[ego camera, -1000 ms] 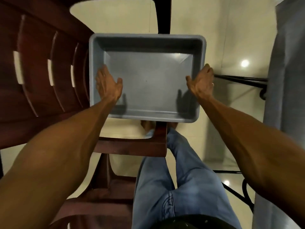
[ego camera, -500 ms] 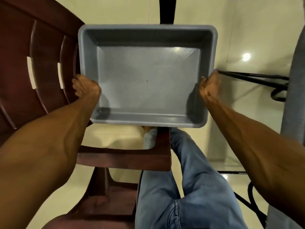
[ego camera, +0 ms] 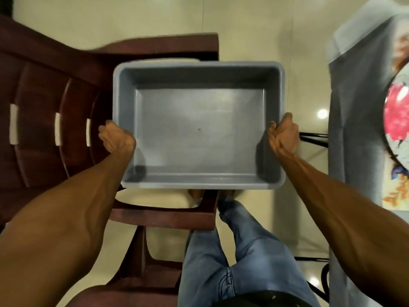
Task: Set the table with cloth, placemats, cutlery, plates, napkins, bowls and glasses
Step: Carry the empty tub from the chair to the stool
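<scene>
My jeans (ego camera: 232, 258) fill the bottom of the view, and my feet are mostly hidden under the near rim of the grey plastic tub (ego camera: 199, 129) I hold out level above the floor. My left hand (ego camera: 117, 139) grips its left rim and my right hand (ego camera: 284, 136) its right rim, fingers curled over the edges with the tips out of sight. Beyond and left stands a dark red plastic chair (ego camera: 51, 107), and at far right the cloth-covered table (ego camera: 354, 129) with a flowered placemat (ego camera: 398, 120) is cut off by the frame.

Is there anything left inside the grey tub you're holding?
No, the grey tub shows only its bare floor, while the left hand and right hand grip its side rims.
</scene>
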